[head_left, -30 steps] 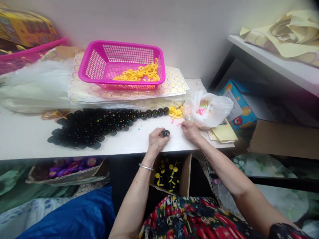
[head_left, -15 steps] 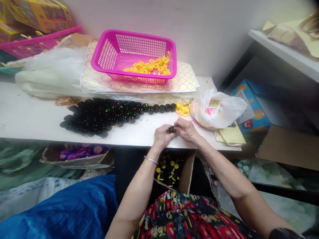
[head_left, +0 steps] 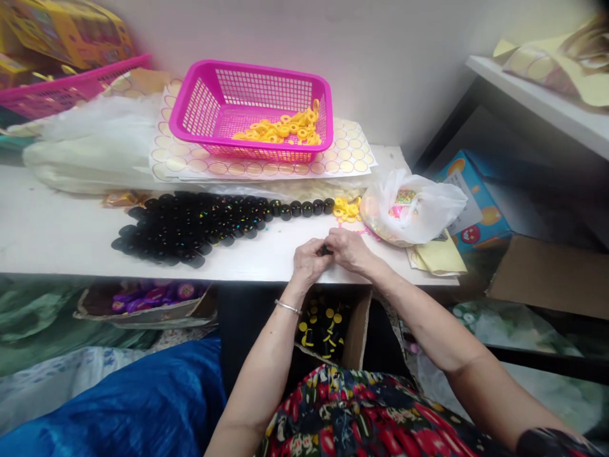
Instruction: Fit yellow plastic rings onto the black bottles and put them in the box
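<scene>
My left hand (head_left: 309, 259) and my right hand (head_left: 349, 248) meet over the white table's (head_left: 57, 235) front edge. Both are closed around a small black cap (head_left: 326, 250), which shows only as a dark sliver between the fingers. A large cluster of black caps (head_left: 190, 222) with coloured specks lies to the left, and a single row of them runs right toward a few loose yellow rings (head_left: 347, 209). A white plastic bag (head_left: 413, 206) with colourful small pieces sits just right of my hands.
A pink basket (head_left: 204, 101) holding yellow rings rests on sticker sheets (head_left: 342, 162) at the back. Under the table stand a cardboard box (head_left: 354, 339) of black-and-yellow parts and a tray of purple items (head_left: 143, 298). A blue box (head_left: 476, 203) and a shelf (head_left: 537, 108) are right.
My right hand moved left from beside the bag to join my left hand on the black cap, which is now nearly hidden. The view shifted slightly.
</scene>
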A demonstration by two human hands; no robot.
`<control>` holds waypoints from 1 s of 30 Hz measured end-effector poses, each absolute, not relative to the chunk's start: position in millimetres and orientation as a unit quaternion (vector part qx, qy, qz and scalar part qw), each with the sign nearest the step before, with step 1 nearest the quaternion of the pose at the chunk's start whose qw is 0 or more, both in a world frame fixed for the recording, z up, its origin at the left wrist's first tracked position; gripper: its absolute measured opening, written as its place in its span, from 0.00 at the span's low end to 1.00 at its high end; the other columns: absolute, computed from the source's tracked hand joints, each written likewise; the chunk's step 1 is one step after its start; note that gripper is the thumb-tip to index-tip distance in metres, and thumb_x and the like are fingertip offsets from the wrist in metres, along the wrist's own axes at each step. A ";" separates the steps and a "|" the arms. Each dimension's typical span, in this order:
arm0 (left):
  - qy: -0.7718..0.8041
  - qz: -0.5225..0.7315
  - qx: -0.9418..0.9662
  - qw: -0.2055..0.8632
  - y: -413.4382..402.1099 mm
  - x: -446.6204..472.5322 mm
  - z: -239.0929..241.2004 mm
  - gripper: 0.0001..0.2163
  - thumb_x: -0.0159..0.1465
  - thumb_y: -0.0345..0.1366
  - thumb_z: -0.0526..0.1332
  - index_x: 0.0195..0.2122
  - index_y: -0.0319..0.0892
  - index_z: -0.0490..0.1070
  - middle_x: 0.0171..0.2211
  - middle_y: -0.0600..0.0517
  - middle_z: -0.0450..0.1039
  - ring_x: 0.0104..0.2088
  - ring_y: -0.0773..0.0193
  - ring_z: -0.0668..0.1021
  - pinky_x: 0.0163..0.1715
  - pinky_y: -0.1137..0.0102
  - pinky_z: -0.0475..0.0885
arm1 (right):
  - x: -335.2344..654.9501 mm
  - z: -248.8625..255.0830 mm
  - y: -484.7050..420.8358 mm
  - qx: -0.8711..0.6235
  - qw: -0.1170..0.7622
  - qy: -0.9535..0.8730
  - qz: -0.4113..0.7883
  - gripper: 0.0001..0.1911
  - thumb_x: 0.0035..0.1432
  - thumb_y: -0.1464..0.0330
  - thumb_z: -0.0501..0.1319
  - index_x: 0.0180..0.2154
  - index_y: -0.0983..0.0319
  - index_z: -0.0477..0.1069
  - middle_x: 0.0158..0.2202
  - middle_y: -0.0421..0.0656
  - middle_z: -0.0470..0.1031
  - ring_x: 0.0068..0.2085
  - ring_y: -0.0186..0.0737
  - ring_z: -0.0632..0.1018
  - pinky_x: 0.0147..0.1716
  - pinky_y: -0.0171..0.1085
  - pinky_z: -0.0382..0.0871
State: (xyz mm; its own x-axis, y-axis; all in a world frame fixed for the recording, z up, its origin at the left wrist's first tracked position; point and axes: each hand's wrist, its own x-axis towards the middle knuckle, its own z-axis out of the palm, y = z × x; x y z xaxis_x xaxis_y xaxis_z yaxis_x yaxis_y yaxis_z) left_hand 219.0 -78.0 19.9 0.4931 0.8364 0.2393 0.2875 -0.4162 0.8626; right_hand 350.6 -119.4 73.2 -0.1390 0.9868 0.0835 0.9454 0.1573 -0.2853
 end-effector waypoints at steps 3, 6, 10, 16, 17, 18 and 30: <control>0.372 0.349 0.762 0.399 -77.9 219.3 18.8 0.09 0.48 0.31 0.62 0.31 0.43 0.75 0.24 0.57 0.68 0.25 0.71 0.68 0.27 0.76 0.63 | 351.5 75.7 -119.9 -0.636 0.143 -0.751 0.107 0.10 0.53 0.76 0.52 0.28 0.64 0.72 0.28 0.43 0.68 0.31 0.36 0.67 0.29 0.34 0.54; 0.379 0.349 0.758 0.399 -77.9 220.3 15.8 0.09 0.48 0.32 0.62 0.32 0.43 0.75 0.24 0.58 0.66 0.24 0.72 0.66 0.25 0.76 0.62 | 361.5 75.6 -118.0 -0.626 0.219 -0.729 0.171 0.08 0.53 0.75 0.54 0.29 0.65 0.72 0.28 0.42 0.69 0.32 0.34 0.69 0.32 0.32 0.59; 0.383 0.361 0.739 0.420 -77.0 220.8 11.2 0.09 0.46 0.34 0.65 0.30 0.42 0.74 0.24 0.58 0.65 0.23 0.73 0.66 0.24 0.76 0.61 | 383.7 71.3 -104.0 -0.715 0.234 -0.651 0.103 0.11 0.53 0.77 0.53 0.35 0.64 0.73 0.35 0.45 0.70 0.38 0.37 0.71 0.37 0.34 0.62; 0.377 0.368 0.729 0.438 -76.5 219.3 10.1 0.09 0.45 0.32 0.66 0.29 0.42 0.74 0.24 0.58 0.65 0.23 0.73 0.66 0.23 0.76 0.61 | 405.4 67.8 -75.5 -0.757 0.031 -0.652 -0.020 0.14 0.56 0.76 0.50 0.39 0.65 0.72 0.47 0.53 0.66 0.45 0.46 0.67 0.40 0.39 0.62; 0.377 0.368 0.729 0.437 -76.8 219.3 10.2 0.09 0.45 0.32 0.66 0.29 0.42 0.74 0.24 0.58 0.65 0.23 0.73 0.66 0.24 0.76 0.61 | 407.5 67.5 -73.0 -0.751 0.018 -0.659 -0.023 0.14 0.56 0.76 0.49 0.39 0.65 0.72 0.46 0.53 0.66 0.45 0.46 0.67 0.40 0.40 0.62; 0.376 0.369 0.728 0.439 -77.0 219.4 10.0 0.09 0.45 0.32 0.66 0.29 0.42 0.74 0.24 0.58 0.65 0.23 0.73 0.66 0.24 0.76 0.61 | 409.4 67.2 -71.4 -0.747 0.015 -0.665 -0.025 0.14 0.56 0.76 0.49 0.38 0.65 0.72 0.45 0.54 0.67 0.45 0.46 0.67 0.39 0.40 0.62; 0.321 0.492 0.679 0.440 -76.9 216.1 19.5 0.21 0.44 0.35 0.69 0.41 0.39 0.72 0.42 0.47 0.68 0.23 0.75 0.66 0.23 0.75 0.66 | 407.3 75.4 -104.3 -0.530 0.668 -0.264 0.451 0.10 0.41 0.71 0.65 0.23 0.62 0.63 0.21 0.36 0.65 0.23 0.30 0.68 0.23 0.32 0.62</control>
State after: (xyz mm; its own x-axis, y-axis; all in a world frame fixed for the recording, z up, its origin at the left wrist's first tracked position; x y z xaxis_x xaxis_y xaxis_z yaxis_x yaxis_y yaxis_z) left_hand 216.1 -76.9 19.5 0.3105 0.8686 0.3863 0.0026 -0.4071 0.9134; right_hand 407.3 -104.3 75.4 0.4536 0.8823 -0.1257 -0.3222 0.0308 -0.9462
